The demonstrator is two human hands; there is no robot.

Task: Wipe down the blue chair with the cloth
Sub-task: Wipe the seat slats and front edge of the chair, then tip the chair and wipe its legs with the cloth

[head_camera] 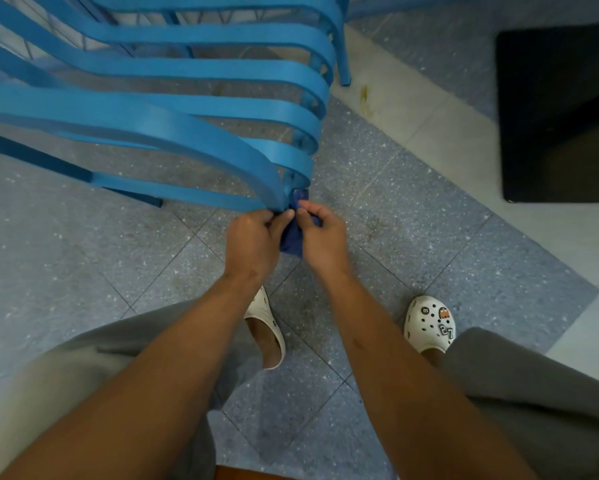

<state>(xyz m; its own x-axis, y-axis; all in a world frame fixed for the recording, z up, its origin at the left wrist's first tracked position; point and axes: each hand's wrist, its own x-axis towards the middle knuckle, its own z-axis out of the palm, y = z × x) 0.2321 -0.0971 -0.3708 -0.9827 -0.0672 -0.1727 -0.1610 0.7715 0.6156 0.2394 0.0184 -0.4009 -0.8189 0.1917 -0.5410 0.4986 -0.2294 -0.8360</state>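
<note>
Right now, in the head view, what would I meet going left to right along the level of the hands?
Left hand → dark blue cloth gripped between both hands → right hand → dark mat by the right edge, higher up.

Both hands met at the near corner of the blue chair (173,123). The left hand (253,242) and right hand (322,237) each pinched a dark blue cloth (293,242) bunched against the slats, above a speckled floor (412,209).

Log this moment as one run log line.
step: wiping chair frame | left hand: grips cloth | right hand: pinches cloth | blue chair: cloth at frame corner
</note>
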